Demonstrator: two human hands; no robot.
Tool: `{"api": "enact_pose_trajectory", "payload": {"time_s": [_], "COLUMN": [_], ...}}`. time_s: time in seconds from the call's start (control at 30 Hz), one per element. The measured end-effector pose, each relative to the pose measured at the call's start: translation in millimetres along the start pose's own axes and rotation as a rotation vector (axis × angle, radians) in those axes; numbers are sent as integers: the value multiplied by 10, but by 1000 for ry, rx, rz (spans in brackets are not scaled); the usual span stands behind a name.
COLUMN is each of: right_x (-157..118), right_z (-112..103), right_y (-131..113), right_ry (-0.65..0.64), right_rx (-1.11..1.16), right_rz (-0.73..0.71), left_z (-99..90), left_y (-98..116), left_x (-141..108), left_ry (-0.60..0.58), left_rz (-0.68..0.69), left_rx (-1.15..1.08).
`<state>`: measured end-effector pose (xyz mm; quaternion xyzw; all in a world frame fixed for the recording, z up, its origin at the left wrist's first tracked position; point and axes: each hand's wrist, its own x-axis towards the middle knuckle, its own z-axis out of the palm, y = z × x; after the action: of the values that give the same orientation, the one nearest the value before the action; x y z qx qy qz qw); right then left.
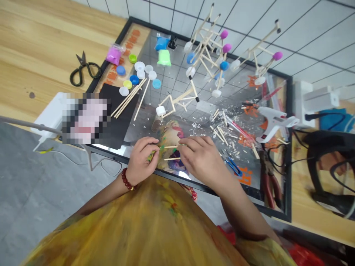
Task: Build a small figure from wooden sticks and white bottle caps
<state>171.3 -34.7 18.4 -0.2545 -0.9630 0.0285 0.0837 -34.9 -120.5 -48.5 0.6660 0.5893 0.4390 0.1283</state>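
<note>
Stick (169,147) pinched at both ends, left hand (142,160) and right hand (201,159) closed on it, holding it level above mirrored board (177,88).

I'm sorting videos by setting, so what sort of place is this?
Likely a handicraft workshop or classroom: a hot glue gun, black-handled scissors and wooden-stick models with coloured caps lie around the work area.

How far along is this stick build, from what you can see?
Done-looking: the stick frames at the far end have purple and blue rounded tips and white caps. In hand: the left hand and right hand hold two wooden sticks. Left: the smaller frame shows only one white cap; loose sticks lie on the black sheet, near unused bottle caps.
</note>
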Motion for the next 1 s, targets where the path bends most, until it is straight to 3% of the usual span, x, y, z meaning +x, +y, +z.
{"api": "enact_pose_trajectory", "payload": {"time_s": [0.23,0.4,0.63,0.9,1.0], "right_x": [41,49,-12,-22,-12], "right_z": [-51,-32,-2,59,79], "right_y": [-36,14,17,90,86], "right_ry": [-169,-85,-228,-139,-160], "right_rx": [-8,-26,-42,-85,-101], "right_rz": [-94,-85,-85,-72,-56], "left_z": [-14,-21,-26,-39,-42], "left_y": [-14,-20,-34,-40,-35], "left_x": [7,6,-7,1,7], "left_ry": [4,14,25,15,15], "left_rz": [-21,-27,-55,-74,-78], "left_rx": [-28,-34,-72,-83,-84]}}
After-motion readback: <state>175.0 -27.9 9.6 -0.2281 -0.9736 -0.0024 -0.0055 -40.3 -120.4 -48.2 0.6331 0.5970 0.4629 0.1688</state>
